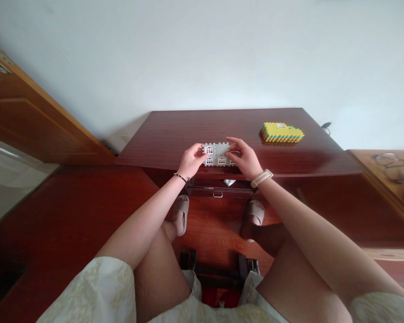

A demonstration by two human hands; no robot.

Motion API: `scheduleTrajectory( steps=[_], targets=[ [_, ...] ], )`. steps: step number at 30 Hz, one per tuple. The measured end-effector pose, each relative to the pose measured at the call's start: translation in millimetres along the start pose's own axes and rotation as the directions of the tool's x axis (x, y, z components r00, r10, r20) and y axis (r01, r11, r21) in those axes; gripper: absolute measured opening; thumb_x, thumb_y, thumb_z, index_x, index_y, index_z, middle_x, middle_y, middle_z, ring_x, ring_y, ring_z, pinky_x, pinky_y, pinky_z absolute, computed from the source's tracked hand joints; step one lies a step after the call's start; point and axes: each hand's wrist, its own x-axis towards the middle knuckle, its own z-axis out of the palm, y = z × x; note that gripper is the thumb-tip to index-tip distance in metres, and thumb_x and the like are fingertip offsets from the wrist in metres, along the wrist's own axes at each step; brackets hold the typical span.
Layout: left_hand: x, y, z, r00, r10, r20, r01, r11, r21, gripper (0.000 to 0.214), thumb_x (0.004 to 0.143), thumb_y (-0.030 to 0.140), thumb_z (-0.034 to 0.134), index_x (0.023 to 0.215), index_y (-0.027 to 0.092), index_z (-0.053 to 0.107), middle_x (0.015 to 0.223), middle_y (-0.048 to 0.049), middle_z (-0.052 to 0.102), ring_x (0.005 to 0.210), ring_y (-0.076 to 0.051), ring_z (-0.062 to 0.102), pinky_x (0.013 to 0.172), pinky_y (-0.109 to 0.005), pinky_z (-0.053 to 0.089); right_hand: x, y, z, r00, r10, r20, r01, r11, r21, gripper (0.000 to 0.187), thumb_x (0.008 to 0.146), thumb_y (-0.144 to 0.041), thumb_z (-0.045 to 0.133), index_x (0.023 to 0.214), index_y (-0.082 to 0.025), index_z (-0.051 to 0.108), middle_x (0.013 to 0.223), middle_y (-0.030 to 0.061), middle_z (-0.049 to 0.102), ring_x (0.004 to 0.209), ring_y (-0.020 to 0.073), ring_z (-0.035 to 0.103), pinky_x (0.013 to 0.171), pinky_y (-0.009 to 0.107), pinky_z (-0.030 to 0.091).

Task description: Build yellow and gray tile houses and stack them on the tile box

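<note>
Above the dark wooden desk (175, 141), my hands hold a grey puzzle-like house wall panel (217, 154) with crenellated edges and white arched windows. My left hand (191, 160) grips its left end, and my right hand (245, 158) pinches its right end. The panel's lower edge is close to the desk's front edge. To the right on the desktop lies a stack of yellow foam pieces (282, 133) with multicoloured interlocking edges, apart from both hands.
A drawer with a metal handle (217, 194) sits below the desk's front edge. My slippered feet rest on the reddish wood floor. Eyeglasses (390, 167) lie on a lighter wooden surface at right. A wall stands behind the desk.
</note>
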Motion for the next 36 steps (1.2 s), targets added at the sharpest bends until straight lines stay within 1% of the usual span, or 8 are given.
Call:
scheduleTrajectory(
  steps=[4,10,15,19,21,25,29,36],
  targets=[
    [-1,1,2.1,1.0,-0.011,-0.009,0.011,1.0,0.017,0.034,0.086,0.028,0.084,0.116,0.018,0.073,0.113,-0.0099,0.083,0.105,-0.025,0.08,0.098,-0.04,0.064,-2,-7,0,1.0,-0.022,-0.013,0.022,1.0,-0.011,0.049,0.097,-0.035,0.076,0.145,-0.027,0.069,0.114,0.0072,0.079,0.11,0.0271,0.076,0.108,0.048,0.062],
    [-2,3,6.0,0.999,-0.037,-0.002,0.037,0.999,0.013,0.033,0.084,0.033,0.086,0.112,0.019,0.075,0.114,-0.0093,0.083,0.105,-0.026,0.079,0.1,-0.039,0.062,-3,-8,1,1.0,-0.012,0.001,0.012,0.999,-0.043,0.047,0.096,-0.036,0.075,0.142,-0.026,0.07,0.113,0.0072,0.08,0.109,0.0279,0.077,0.105,0.048,0.063],
    [-1,6,10.3,0.997,-0.067,0.043,0.066,0.998,0.015,0.03,0.084,0.038,0.087,0.102,0.018,0.077,0.106,-0.0082,0.084,0.101,-0.026,0.078,0.098,-0.04,0.062,-3,-7,3,1.0,-0.003,0.006,0.003,0.997,-0.073,0.047,0.097,-0.04,0.074,0.141,-0.026,0.07,0.114,0.0072,0.08,0.106,0.0275,0.076,0.103,0.047,0.062],
    [0,10,12.9,0.992,-0.102,0.068,0.102,0.995,0.008,0.033,0.083,0.037,0.089,0.108,0.016,0.083,0.111,-0.0101,0.086,0.105,-0.029,0.08,0.103,-0.044,0.061,-3,-5,4,1.0,-0.003,-0.009,0.002,0.993,-0.114,0.027,0.096,-0.042,0.074,0.117,-0.024,0.075,0.11,0.0066,0.081,0.102,0.0276,0.075,0.098,0.045,0.061],
    [0,12,13.9,0.991,-0.112,0.074,0.111,0.994,0.017,0.033,0.083,0.039,0.089,0.107,0.016,0.084,0.111,-0.0104,0.087,0.104,-0.03,0.08,0.103,-0.045,0.061,-3,-4,4,1.0,-0.001,-0.015,-0.001,0.99,-0.138,0.022,0.095,-0.043,0.075,0.106,-0.024,0.075,0.105,0.0061,0.081,0.099,0.0274,0.074,0.097,0.044,0.06],
    [0,10,15.9,0.991,-0.11,0.073,0.107,0.993,0.041,0.035,0.083,0.041,0.09,0.106,0.016,0.086,0.11,-0.0102,0.087,0.102,-0.03,0.081,0.099,-0.044,0.062,-2,-2,5,1.0,0.015,0.002,-0.015,0.995,-0.095,0.027,0.095,-0.049,0.077,0.102,-0.023,0.075,0.099,0.0052,0.08,0.092,0.0255,0.071,0.092,0.042,0.058],
    [3,5,16.8,0.991,-0.097,0.09,0.094,0.995,0.041,0.035,0.083,0.042,0.091,0.106,0.017,0.086,0.108,-0.0095,0.087,0.101,-0.029,0.081,0.098,-0.042,0.062,-1,0,5,0.999,0.033,0.022,-0.033,0.999,-0.02,0.034,0.094,-0.056,0.08,0.102,-0.023,0.075,0.101,0.0053,0.079,0.093,0.0254,0.071,0.092,0.042,0.059],
    [5,1,15.4,0.989,-0.102,0.104,0.096,0.994,0.057,0.034,0.081,0.041,0.092,0.105,0.018,0.087,0.109,-0.0104,0.087,0.105,-0.031,0.081,0.098,-0.043,0.063,-2,3,4,0.998,0.036,0.042,-0.036,0.999,0.002,0.036,0.093,-0.058,0.08,0.102,-0.024,0.074,0.098,0.0045,0.078,0.091,0.0247,0.07,0.088,0.041,0.059]
  ],
)
